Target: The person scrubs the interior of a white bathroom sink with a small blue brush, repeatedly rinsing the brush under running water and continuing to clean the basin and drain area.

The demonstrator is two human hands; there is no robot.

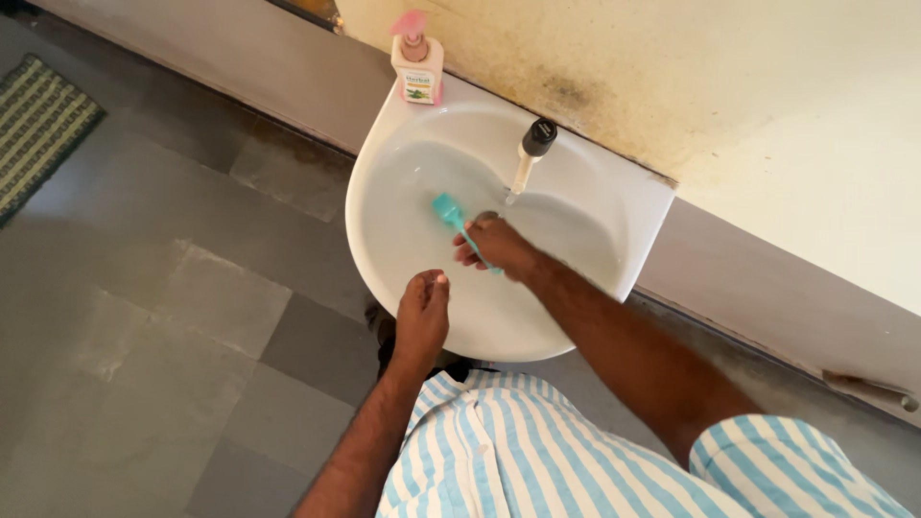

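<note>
Left hand (pixel 423 305) resting curled on near rim of white sink (pixel 384 249), at 6 o'clock, holding nothing visible. Right hand (pixel 496 246) inside basin, closed around teal brush (pixel 451 216), head pointing to 10 o'clock, just below tap (pixel 531 153). Open basin room at 9 and 3 o'clock. Soap pump bottle (pixel 417 62) on far rim at 11 o'clock, against wall (pixel 729 86).

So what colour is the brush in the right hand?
Teal; the brush, held by the right hand over the sink, shows best in the head view.
</note>
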